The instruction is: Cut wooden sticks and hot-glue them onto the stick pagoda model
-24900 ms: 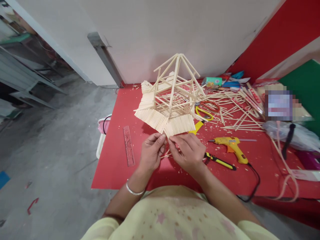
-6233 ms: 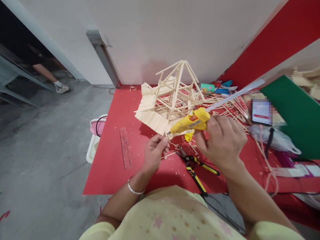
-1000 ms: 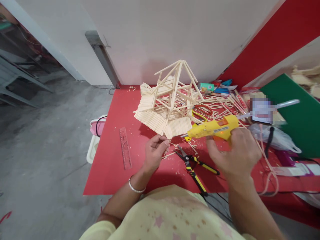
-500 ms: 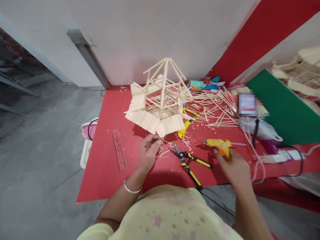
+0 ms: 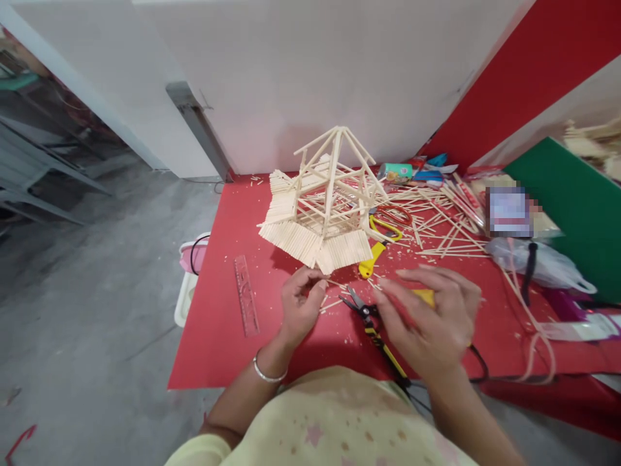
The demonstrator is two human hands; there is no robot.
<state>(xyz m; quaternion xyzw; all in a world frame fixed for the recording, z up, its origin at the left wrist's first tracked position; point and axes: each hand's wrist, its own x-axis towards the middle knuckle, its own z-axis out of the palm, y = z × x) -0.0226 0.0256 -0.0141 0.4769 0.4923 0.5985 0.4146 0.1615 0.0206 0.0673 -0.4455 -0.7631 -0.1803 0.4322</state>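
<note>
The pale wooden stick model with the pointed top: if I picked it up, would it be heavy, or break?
The pale wooden stick model is probably light for its size: its top is mostly gaps between thin sticks. Squeezing might snap those slim bars. Pushed, it likely wouldn't roll, because slatted panels spread out around its bottom.

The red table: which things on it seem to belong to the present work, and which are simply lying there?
Likely for the work:
- stick frame
- loose sticks
- glue gun, mostly hidden behind the right hand
- snips

Probably just lying there:
- green container
- clear plastic bag
</note>
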